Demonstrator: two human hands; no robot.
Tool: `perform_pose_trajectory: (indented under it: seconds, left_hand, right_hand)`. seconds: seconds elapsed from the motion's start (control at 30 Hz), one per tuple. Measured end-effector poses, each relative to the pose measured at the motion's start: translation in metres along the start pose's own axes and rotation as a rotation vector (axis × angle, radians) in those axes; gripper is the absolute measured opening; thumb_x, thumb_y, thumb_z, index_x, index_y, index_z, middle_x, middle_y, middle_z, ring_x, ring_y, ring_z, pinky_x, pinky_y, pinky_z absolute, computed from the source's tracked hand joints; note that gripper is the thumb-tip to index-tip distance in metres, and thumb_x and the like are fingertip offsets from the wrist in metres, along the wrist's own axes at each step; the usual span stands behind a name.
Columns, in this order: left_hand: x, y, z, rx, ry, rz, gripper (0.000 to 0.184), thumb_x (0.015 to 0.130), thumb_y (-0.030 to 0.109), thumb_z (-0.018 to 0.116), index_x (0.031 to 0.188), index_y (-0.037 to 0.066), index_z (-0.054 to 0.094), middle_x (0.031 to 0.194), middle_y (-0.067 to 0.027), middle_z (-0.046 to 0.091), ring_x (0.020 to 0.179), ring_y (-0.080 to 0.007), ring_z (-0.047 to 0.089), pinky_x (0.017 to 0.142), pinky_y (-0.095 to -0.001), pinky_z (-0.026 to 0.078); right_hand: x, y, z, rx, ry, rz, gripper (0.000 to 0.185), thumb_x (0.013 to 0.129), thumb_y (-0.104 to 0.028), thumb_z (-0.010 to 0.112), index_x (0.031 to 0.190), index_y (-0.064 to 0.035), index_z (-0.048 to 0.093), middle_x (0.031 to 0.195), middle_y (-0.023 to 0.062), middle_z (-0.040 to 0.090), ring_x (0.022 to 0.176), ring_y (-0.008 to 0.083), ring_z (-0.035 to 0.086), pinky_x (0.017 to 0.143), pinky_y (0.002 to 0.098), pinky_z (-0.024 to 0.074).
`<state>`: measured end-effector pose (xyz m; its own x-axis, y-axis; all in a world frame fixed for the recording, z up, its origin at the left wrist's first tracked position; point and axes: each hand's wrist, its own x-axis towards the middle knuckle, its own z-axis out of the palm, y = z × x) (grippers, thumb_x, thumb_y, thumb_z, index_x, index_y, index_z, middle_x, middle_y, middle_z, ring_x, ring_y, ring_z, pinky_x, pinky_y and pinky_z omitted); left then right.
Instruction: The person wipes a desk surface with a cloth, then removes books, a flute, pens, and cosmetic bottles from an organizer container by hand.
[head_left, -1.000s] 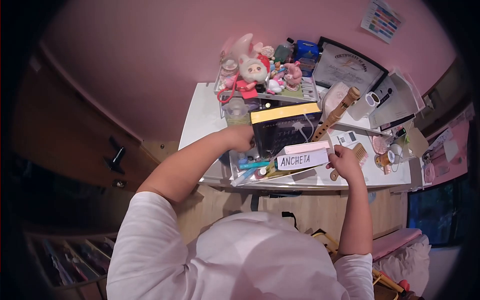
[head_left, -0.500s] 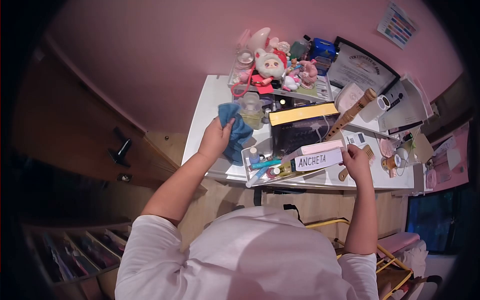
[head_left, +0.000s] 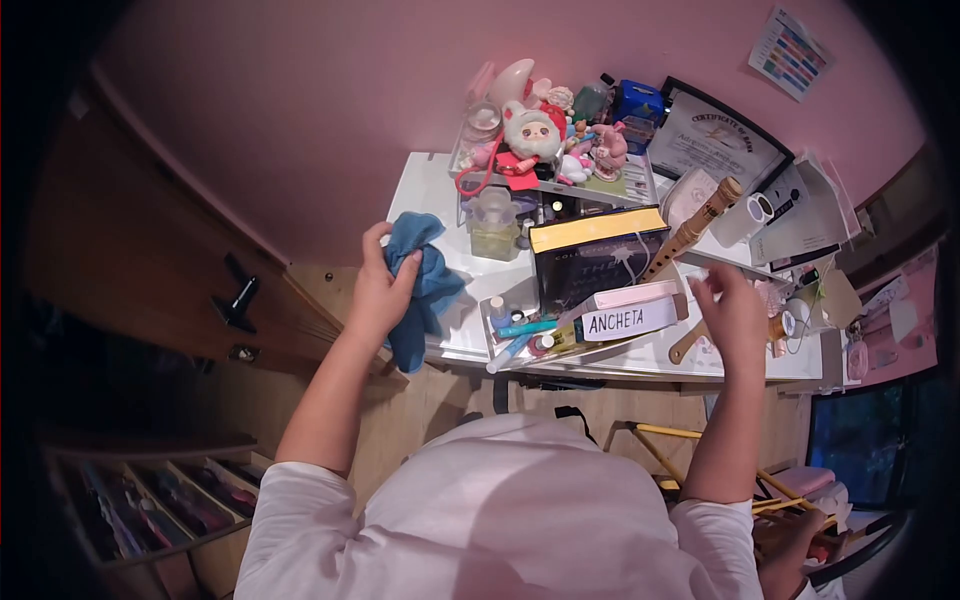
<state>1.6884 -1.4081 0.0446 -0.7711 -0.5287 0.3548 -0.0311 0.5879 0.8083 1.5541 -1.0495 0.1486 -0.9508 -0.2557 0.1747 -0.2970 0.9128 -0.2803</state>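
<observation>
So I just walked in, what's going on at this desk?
A person is standing at a cluttered white desk, with a crumpled blue cloth in the left hand at the desk's left end. The right hand is to the right of a white lettered card, fingers loosely bent and seemingly holding nothing. Between the hands, a thick dark hardcover book stands behind the card, with a wooden recorder beside it.

Book (head_left: 590, 275): bottom hidden behind box (head_left: 630, 299) | left of book: cloth (head_left: 425, 280) hides part of left hand (head_left: 380, 292) | right of book: right hand (head_left: 732, 312) covers comb (head_left: 688, 343) top | up right of book: paper (head_left: 790, 54), words too small
</observation>
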Motion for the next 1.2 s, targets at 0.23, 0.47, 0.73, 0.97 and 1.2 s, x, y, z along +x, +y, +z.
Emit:
perform_pose_trajectory:
  seconds: [0.23,0.47,0.73,0.97,1.2]
  left_hand:
    - [-0.003,0.006,0.024,0.102,-0.199,0.156,0.04,0.079,0.005,0.053,0.119,0.012,0.052,0.118,-0.0191,0.049,0.09,-0.0303,0.058,0.081,-0.0365,0.047]
    - [-0.02,0.034,0.049,0.249,-0.464,0.06,0.047,0.071,0.034,0.072,0.11,0.012,0.062,0.128,-0.0224,0.039,0.107,-0.034,0.052,0.08,-0.0361,0.048]
    - [-0.008,0.037,0.089,0.375,-0.557,0.178,0.05,0.069,0.039,0.073,0.11,0.012,0.062,0.126,-0.0211,0.044,0.112,-0.0351,0.048,0.088,-0.0388,0.045]
    - [-0.004,0.031,0.098,0.366,-0.536,0.156,0.028,0.079,0.028,0.064,0.103,0.013,0.063,0.116,-0.0181,0.051,0.103,-0.0345,0.052,0.083,-0.0398,0.046]
    - [-0.009,0.021,0.103,0.295,-0.437,0.243,0.021,0.081,0.018,0.062,0.101,0.013,0.063,0.106,-0.0173,0.054,0.093,-0.0349,0.056,0.078,-0.041,0.047]
  right_hand:
    - [0.044,-0.08,0.003,-0.002,0.043,-0.873,0.045,0.066,-0.006,0.07,0.109,-0.0091,0.057,0.1,0.0063,0.062,0.1,0.0268,0.057,0.085,0.0375,0.0424]
    - [0.066,-0.081,-0.002,-0.109,-0.351,-0.788,0.044,0.067,-0.007,0.071,0.108,-0.0156,0.058,0.095,0.0053,0.064,0.091,0.0255,0.061,0.077,0.0399,0.0481]
    - [0.059,-0.068,-0.006,-0.028,-0.297,-0.786,0.043,0.068,-0.007,0.071,0.108,-0.014,0.058,0.099,0.0054,0.063,0.097,0.0252,0.059,0.08,0.0391,0.047]
    - [0.057,-0.065,-0.014,-0.013,-0.422,-0.68,0.052,0.066,-0.009,0.073,0.114,-0.0126,0.052,0.103,0.0083,0.062,0.098,0.0289,0.057,0.082,0.0396,0.0447]
    - [0.065,-0.076,-0.008,-0.193,-0.465,-0.719,0.051,0.064,-0.018,0.075,0.11,-0.0126,0.053,0.095,0.0104,0.063,0.091,0.0285,0.06,0.075,0.0395,0.0464]
